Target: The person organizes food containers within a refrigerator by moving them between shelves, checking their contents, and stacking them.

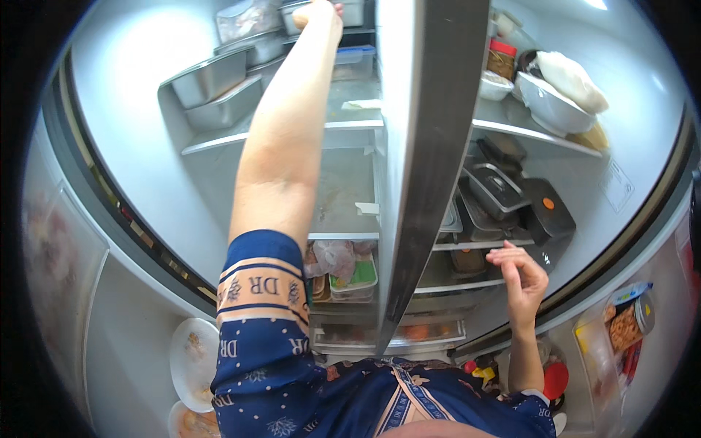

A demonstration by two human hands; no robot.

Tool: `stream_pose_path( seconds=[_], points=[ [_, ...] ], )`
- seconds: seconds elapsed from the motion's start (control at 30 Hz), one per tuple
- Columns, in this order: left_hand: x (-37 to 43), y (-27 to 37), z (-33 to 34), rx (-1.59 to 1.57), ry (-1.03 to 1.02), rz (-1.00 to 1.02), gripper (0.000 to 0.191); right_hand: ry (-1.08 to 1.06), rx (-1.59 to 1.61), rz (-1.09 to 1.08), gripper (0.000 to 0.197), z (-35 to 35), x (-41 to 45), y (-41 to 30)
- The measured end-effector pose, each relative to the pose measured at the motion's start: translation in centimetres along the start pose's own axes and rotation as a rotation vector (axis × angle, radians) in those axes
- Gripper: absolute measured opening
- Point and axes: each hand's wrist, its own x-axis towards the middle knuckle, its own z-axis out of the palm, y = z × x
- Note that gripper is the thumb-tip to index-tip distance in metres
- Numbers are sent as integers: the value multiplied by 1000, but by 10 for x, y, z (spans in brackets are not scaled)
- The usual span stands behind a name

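My left hand [323, 13] reaches up to the top shelf of the refrigerator's left side, partly cut off by the picture's upper edge. It is at a lidded container [350, 12]; whether the fingers grip it cannot be seen. Left of it are a clear plastic container [251, 22] and stacked metal pans [211, 82]. Below sits a clear box with a blue lid [355, 63]. My right hand [523, 282] hangs empty before the right side, fingers loosely bent and thumb apart. Nearest to it are dark lidded containers [498, 189] stacked on a shelf.
A dark upright divider [438, 137] separates the two sides. The upper right shelf bears a white bowl [547, 104] with a white bag and a red-lidded jar [501, 59]. Plates of food [193, 364] stand at lower left. The right door holds a jar of nuts [627, 326].
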Motion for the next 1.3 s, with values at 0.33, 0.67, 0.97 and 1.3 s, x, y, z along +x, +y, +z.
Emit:
stream_pose_path(
  seconds=[0.33, 0.67, 0.97, 1.3],
  points=[
    [-52, 39, -74, 464, -126, 146, 50, 291, -122, 73, 14, -24, -10, 10],
    [-199, 74, -47, 808, -154, 652, 40, 296, -147, 362, 47, -14, -61, 107],
    [-361, 132, -52, 748, -68, 1290, 35, 481, -249, 116, 98, 35, -6, 165],
    [-557, -61, -128, 963, -802, -327, 24, 704, 156, 456, 43, -2, -81, 233]
  ],
)
